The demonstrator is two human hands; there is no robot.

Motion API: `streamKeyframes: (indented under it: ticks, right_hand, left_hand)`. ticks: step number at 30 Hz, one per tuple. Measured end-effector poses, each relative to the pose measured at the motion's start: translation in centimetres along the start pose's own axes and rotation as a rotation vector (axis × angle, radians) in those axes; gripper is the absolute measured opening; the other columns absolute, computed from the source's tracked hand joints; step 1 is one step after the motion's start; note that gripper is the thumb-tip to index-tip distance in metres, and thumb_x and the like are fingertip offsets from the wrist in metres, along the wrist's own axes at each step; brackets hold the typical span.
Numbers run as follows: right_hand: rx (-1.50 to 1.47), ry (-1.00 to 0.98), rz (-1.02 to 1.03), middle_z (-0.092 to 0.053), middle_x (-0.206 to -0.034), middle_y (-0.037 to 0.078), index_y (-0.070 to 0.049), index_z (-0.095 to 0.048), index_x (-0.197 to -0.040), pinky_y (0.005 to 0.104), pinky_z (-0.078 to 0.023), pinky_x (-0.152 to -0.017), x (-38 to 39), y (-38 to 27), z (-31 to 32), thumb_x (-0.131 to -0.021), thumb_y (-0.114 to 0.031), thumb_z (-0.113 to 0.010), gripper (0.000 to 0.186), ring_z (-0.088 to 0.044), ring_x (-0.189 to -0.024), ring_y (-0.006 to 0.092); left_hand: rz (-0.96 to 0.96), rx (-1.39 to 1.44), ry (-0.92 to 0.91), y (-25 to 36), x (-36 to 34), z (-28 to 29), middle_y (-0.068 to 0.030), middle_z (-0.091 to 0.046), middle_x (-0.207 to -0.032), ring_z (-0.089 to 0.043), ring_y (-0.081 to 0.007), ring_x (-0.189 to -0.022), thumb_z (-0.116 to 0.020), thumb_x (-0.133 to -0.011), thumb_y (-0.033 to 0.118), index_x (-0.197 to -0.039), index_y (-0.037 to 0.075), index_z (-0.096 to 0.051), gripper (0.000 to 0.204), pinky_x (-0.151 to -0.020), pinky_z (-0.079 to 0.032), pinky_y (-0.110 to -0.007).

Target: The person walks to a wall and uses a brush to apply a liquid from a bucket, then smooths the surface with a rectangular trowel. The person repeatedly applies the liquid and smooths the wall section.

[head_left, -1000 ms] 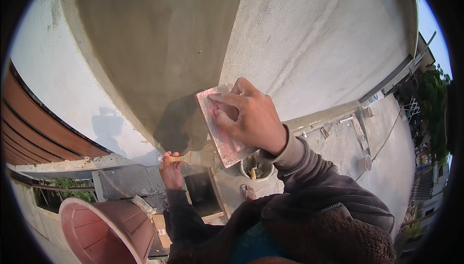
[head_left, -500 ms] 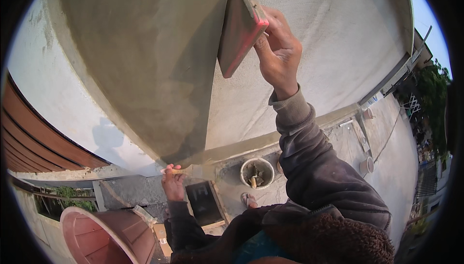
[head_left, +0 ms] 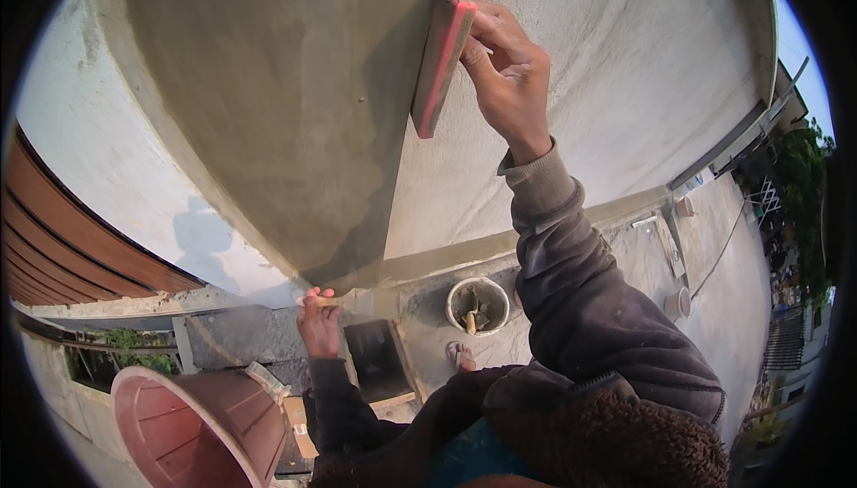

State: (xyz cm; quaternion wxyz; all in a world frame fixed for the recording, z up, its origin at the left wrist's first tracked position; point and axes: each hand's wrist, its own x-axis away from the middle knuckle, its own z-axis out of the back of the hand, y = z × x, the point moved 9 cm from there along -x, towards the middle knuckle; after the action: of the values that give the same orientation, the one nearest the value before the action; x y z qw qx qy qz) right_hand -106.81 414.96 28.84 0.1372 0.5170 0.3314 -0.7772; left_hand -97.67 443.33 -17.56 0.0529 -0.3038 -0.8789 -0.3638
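Note:
My right hand point(head_left: 516, 68) is raised and closed on a plastering float point(head_left: 444, 68), a flat board with red edges smeared with grey plaster. The float stands on edge along the wall corner, its face towards the darker damp plaster point(head_left: 268, 86). I cannot tell whether its whole face touches. Lower on the left, my left hand point(head_left: 321, 329) is closed round the wooden handle of what looks like a flat brush point(head_left: 332, 301). Its pale head points right, near the foot of the plastered wall.
On the ground below stands a white-rimmed bucket point(head_left: 477, 306) with mortar and a wooden-handled tool inside. A large reddish-brown tub point(head_left: 198, 425) is at lower left, near a dark rectangular panel point(head_left: 379, 361). The pale wall point(head_left: 607, 86) extends right; small pots point(head_left: 678, 303) stand farther off.
My right hand has turned the float more edge-on, and its top has come down a little along the corner. The left hand with the brush has shifted slightly up.

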Motion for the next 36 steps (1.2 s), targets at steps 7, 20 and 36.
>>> streamKeyframes:
  ticks: [7, 20, 36]
  right_hand:
    - [-0.032, -0.043, -0.217, -0.061, -0.116, 0.009, -0.009, -0.067, -0.128, 0.0289, -0.061, -0.077, 4.1, 2.9, -1.0, -0.093, 0.001, -0.060, 0.036, -0.064, -0.097, 0.0162]
    - [-0.245, -0.386, -0.693, -0.062, -0.111, 0.009, -0.004, -0.063, -0.125, 0.0280, -0.058, -0.074, 26.8, -0.1, -4.3, -0.091, -0.005, -0.070, 0.035, -0.064, -0.096, 0.0157]
    - [0.656, 0.524, 0.377, -0.061, -0.082, 0.008, -0.004, -0.075, -0.101, 0.0255, -0.050, -0.054, -0.4, -9.4, -0.3, -0.072, -0.004, -0.078, 0.029, -0.061, -0.072, 0.0138]
  left_hand:
    - [0.014, 0.006, -0.002, -0.6, 0.1, 0.3, -0.0111, -0.067, -0.102, -0.064, -0.0196, -0.090, -0.065, -0.098, 0.029, -0.116, 0.007, -0.056, 0.029, -0.078, -0.055, -0.035]
    - [0.106, 0.327, -0.019, -4.1, 0.0, -0.9, -0.0064, -0.064, -0.105, -0.060, -0.0183, -0.101, -0.057, -0.103, 0.027, -0.109, 0.009, -0.057, 0.019, -0.086, -0.051, -0.035]
    - [0.093, 0.014, 0.009, -2.9, -1.2, -0.5, -0.0101, -0.066, -0.109, -0.061, -0.0206, -0.095, -0.066, -0.097, 0.031, -0.115, 0.011, -0.057, 0.028, -0.082, -0.052, -0.037]
